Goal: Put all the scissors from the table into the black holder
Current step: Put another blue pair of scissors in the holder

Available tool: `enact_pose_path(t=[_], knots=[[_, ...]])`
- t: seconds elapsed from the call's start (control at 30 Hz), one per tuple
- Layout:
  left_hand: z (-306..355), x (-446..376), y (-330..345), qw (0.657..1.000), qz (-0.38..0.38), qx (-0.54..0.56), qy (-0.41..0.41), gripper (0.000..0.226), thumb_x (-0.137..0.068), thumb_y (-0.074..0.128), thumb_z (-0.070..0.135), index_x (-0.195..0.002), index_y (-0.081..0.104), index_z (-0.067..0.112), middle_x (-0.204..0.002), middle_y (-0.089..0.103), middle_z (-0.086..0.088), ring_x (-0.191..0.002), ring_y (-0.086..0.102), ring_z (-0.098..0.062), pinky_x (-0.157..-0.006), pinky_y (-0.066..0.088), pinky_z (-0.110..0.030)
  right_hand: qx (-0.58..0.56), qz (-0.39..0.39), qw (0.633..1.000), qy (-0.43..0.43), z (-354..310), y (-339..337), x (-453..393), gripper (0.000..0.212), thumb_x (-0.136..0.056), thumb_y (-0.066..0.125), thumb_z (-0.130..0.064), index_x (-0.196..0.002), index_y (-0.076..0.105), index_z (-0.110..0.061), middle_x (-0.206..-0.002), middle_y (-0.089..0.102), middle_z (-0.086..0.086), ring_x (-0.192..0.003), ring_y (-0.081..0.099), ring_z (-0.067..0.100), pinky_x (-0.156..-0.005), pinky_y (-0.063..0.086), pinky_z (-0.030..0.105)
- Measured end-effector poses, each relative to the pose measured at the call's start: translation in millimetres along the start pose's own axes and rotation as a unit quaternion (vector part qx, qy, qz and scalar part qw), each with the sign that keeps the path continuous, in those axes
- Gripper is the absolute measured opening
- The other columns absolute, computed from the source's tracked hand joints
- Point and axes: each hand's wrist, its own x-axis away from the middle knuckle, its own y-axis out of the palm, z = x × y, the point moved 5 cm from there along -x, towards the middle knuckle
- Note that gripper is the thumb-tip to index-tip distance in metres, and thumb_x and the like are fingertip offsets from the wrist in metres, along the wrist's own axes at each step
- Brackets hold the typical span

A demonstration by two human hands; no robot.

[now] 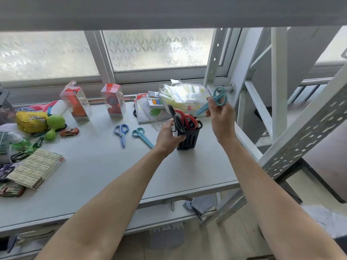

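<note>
**Scissors being gathered into the black holder**

Scissors with teal handles (216,101) are being held in the air by the right hand (220,117), above and to the right of the black holder (188,137). The fingers are closed around the pair just below the handle loops, with the blades pointing down and to the left toward the holder. The holder is being steadied by the left hand (169,136), which is wrapped around its left side, thumb on the front wall. Red-handled scissors (185,118) and black-handled scissors (173,114) are standing in the holder, handles up.

Two more pairs are lying flat on the grey table (112,171), left of the holder: blue scissors (122,133) and, nearer the left wrist, a second teal pair (142,136), partly covered by that wrist at the tip.

The holder is standing near the table's right edge, close beside a white metal frame (249,102). A wide bare stretch of table is lying in front of the holder, toward the near edge. A clear plastic box (180,96) is sitting behind the holder.
</note>
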Motion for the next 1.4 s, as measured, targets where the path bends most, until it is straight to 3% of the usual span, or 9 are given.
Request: enact_pose_path(t=[0.1,0.2,0.37,0.5,0.67,0.9,1.0,1.13,1.4], knots=[[6.6,0.2,2.4,1.0,0.019,-0.007,0.01,0.062,-0.079,0.077,0.015,-0.136,0.051,0.013,-0.135,0.053,-0.007,-0.124,0.051,-0.023,-0.094,0.054,-0.049,0.088,-0.066,0.993,-0.033,-1.8,13.5,-8.5,0.027,-0.096,0.059,-0.028,-0.104,0.068,-0.004,-0.088,0.071,0.009,-0.074,0.068,0.019,-0.072,0.06,0.035],[7.6,0.0,2.2,1.0,0.024,-0.009,0.016,0.06,-0.079,0.077,0.015,-0.134,0.053,0.014,-0.132,0.056,-0.006,-0.123,0.051,-0.02,-0.095,0.054,-0.048,0.126,-0.131,0.982,-0.05,1.5,22.5,-5.6,0.018,-0.094,0.062,-0.021,-0.1,0.065,-0.004,-0.087,0.068,0.004,-0.07,0.063,0.008,-0.066,0.05,0.011],[5.3,-1.7,-0.2,0.999,0.026,-0.007,0.018,0.059,-0.077,0.079,0.018,-0.131,0.054,0.017,-0.129,0.058,-0.004,-0.119,0.053,-0.018,-0.089,0.056,-0.05,0.135,-0.188,0.973,0.011,20.9,28.8,-7.4,0.044,-0.097,0.052,-0.04,-0.063,0.057,-0.013,-0.061,0.054,0.001,-0.059,0.05,0.018,-0.063,0.04,0.033],[5.4,-2.3,0.1,0.999,0.027,-0.007,0.018,0.06,-0.078,0.078,0.016,-0.132,0.053,0.016,-0.13,0.058,-0.005,-0.11,0.049,-0.012,-0.09,0.056,-0.049,0.074,-0.191,0.977,0.064,20.0,28.5,-7.0,0.065,-0.101,0.032,-0.052,-0.093,0.074,-0.003,-0.087,0.071,0.006,-0.08,0.065,0.019,-0.071,0.051,0.031],[3.6,-3.2,0.9,1.0,0.02,0.0,0.018,0.063,-0.076,0.079,0.017,-0.133,0.053,0.017,-0.129,0.059,-0.004,-0.113,0.053,-0.016,-0.088,0.057,-0.049,0.129,-0.194,0.972,0.025,24.0,33.0,-10.0,0.034,-0.1,0.049,-0.03,-0.096,0.075,-0.007,-0.088,0.073,0.011,-0.086,0.067,0.028,-0.083,0.055,0.046],[-15.9,-1.8,-9.3,0.999,-0.009,-0.03,0.004,0.076,-0.079,0.078,0.023,-0.146,0.043,0.018,-0.141,0.051,-0.007,-0.118,0.059,-0.029,-0.094,0.055,-0.048,0.039,-0.01,0.991,0.129,45.9,15.4,33.1,0.038,-0.103,0.039,-0.036,-0.089,0.065,-0.012,-0.072,0.062,0.001,-0.07,0.059,0.018,-0.072,0.051,0.038],[-37.7,0.4,-32.9,0.997,0.034,-0.063,-0.009,0.063,-0.084,0.071,0.021,-0.141,0.048,0.013,-0.137,0.053,-0.01,-0.112,0.062,-0.03,-0.1,0.05,-0.042,0.051,0.061,0.988,0.132,48.6,14.7,81.4,0.037,-0.104,0.036,-0.028,-0.083,0.062,-0.011,-0.066,0.056,-0.004,-0.064,0.054,0.013,-0.068,0.046,0.037],[-72.1,-5.5,-69.9,0.983,0.087,-0.15,-0.062,0.046,-0.09,0.056,0.01,-0.136,0.053,0.008,-0.136,0.053,-0.014,-0.123,0.054,-0.03,-0.106,0.04,-0.036,0.053,-0.049,0.995,0.071,39.5,59.2,129.9,0.026,-0.101,0.043,-0.016,-0.084,0.063,-0.011,-0.07,0.056,-0.011,-0.066,0.052,0.011,-0.064,0.04,0.03],[-94.5,-27.2,-86.1,0.94,-0.06,-0.33,-0.057,0.063,-0.092,0.036,-0.001,-0.154,0.028,0.009,-0.165,0.012,-0.009,-0.153,0.014,-0.025,-0.123,0.016,-0.037,0.259,-0.292,0.917,-0.081,22.2,178.7,115.0,0.038,-0.095,0.048,-0.011,-0.132,0.055,-0.012,-0.131,0.055,0.007,-0.114,0.052,0.028,-0.095,0.045,0.04]])
